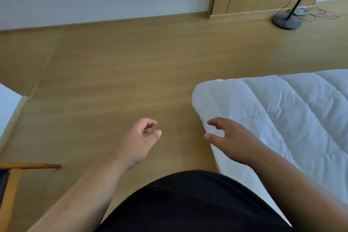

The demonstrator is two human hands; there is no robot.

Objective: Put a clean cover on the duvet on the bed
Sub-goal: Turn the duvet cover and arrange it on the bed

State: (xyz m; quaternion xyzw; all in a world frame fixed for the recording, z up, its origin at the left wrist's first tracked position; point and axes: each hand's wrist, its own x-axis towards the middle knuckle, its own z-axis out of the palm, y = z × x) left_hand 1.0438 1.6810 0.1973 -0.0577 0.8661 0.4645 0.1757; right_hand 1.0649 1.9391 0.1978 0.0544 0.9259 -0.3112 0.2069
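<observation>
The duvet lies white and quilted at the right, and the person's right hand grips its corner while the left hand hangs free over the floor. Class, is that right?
Not quite. The head view shows the right hand open above the duvet, fingers loosely curled, gripping nothing. The left hand does hang free over the wooden floor.

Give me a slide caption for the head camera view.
Both hands, left and right, hang empty over the floor beside the bare white duvet, no cover in sight.
</observation>
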